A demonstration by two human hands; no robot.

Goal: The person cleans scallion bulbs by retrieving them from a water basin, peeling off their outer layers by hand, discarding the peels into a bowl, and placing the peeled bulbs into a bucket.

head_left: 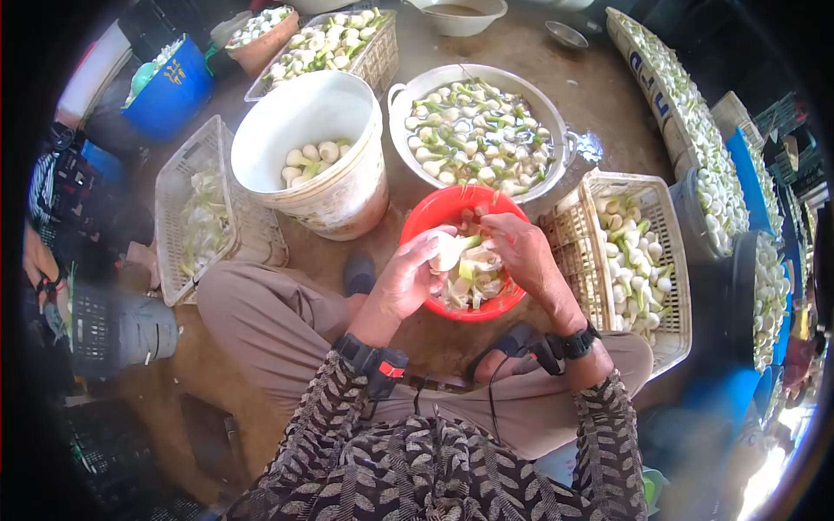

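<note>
White bulb (446, 252), green stem attached, was positioned over the red bowl (427, 210), between your hands. Your left hand (403, 276) supported it: the grip was grasping the bulb with thumb and fingers, and the stem pointed toward your right hand (530, 253). That orientation probably gave the right fingers direct access to the stem end. The right grip was curled just beyond the stem; whether it was pinching anything could not be told from this view.

The bowl stood close in front of you on the floor (621, 130). Pale peelings (475, 291) lay inside it, so its place below your hands likely allowed loose material to drop straight in.

Supporting containers stood around the bowl, apparently to limit your reach. The white bucket (321, 207), at front left, contained several white bulbs. The metal basin (397, 130), directly ahead, contained bulbs in water. The right-hand crate (573, 252), beside your right forearm, contained stemmed bulbs. The left-hand crate (261, 239), beyond your left knee, contained pale, leafy matter; its exact nature was unclear.
</note>
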